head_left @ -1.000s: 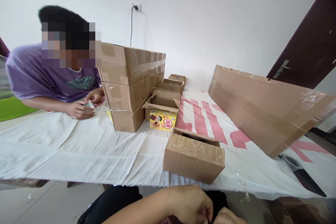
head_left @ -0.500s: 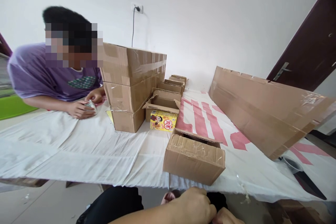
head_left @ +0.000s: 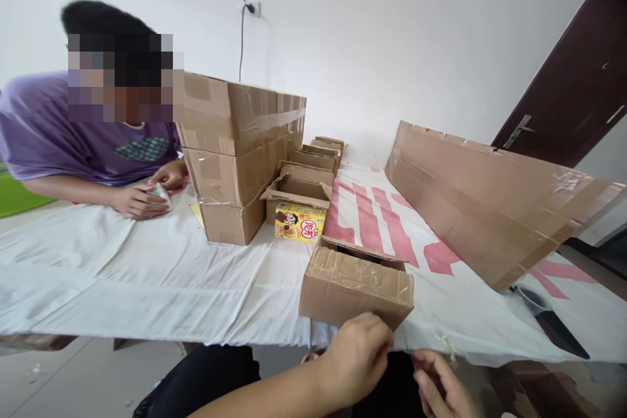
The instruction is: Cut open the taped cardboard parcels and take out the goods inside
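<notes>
My left hand [head_left: 361, 356] is closed in front of the near cardboard box [head_left: 356, 287], at the table's front edge. What its curled fingers hold, if anything, is hidden. A short way to the right, my right hand [head_left: 441, 384] pinches thumb and fingers together low over my lap, on something too thin to name. The near box lies on the cloth with a flap standing up along its far side. Behind it is a yellow printed packet [head_left: 300, 222], up against an open cardboard box [head_left: 301, 188].
Taped cartons [head_left: 235, 157] are stacked left of the open boxes. A person in a purple shirt [head_left: 98, 137] leans on the table, hands on a small object. A large cardboard panel [head_left: 480, 202] stands at right, near a clear round item [head_left: 533, 298] and a black strip [head_left: 561, 333].
Both my hands have risen toward the near box and moved apart, the right one to the right. The whole view has shifted slightly. The boxes stay in place.
</notes>
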`<state>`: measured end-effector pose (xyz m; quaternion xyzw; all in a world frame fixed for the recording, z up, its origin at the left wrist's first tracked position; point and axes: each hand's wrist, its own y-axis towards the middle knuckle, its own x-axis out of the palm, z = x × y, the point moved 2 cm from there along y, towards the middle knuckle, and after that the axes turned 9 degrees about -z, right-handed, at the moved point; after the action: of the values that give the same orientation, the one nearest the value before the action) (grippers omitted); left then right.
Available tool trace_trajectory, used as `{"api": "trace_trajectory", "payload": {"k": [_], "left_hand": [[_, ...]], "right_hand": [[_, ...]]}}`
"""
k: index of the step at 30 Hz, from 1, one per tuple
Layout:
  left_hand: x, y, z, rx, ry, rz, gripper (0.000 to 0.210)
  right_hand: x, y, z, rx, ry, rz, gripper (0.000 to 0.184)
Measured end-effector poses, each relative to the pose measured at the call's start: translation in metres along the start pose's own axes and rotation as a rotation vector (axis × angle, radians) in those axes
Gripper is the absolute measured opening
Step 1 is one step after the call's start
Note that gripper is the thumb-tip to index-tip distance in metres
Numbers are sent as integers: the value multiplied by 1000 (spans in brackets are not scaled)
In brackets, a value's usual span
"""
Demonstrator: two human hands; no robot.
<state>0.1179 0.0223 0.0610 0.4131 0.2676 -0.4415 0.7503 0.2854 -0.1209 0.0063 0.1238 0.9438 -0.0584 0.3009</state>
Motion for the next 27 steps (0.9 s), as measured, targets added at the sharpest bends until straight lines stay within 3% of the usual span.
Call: {"api": "trace_trajectory", "payload": {"k": [3,5,8,11,14,17,22,27], "left_hand": [[0,2,-5,-191,-273,-25,23],[2,2,-7,-230,-359,-48,29],[9,4,-11,-265,-478,-38,37],[16,8,-15,-352,-734,1,31],[19,12,-19,-455,-1104,51,18],[18,13,-20,-502,-1324,61,22],[14,10,-16,-495,-1331,45,24],[18,10,-17,-495,-1321,-5,21]], "right_hand": [[-45,16,7,-90,-275,202,32],[-81,33,21,-28,-442,258,35],[-122,61,45,107,-637,191,33],[-135,81,57,135,-719,116,27],[-126,86,47,117,-725,151,21],[-103,75,16,29,-698,165,23],[-53,44,-53,-234,-509,11,23],[-22,29,-84,-504,-501,46,7]]}}
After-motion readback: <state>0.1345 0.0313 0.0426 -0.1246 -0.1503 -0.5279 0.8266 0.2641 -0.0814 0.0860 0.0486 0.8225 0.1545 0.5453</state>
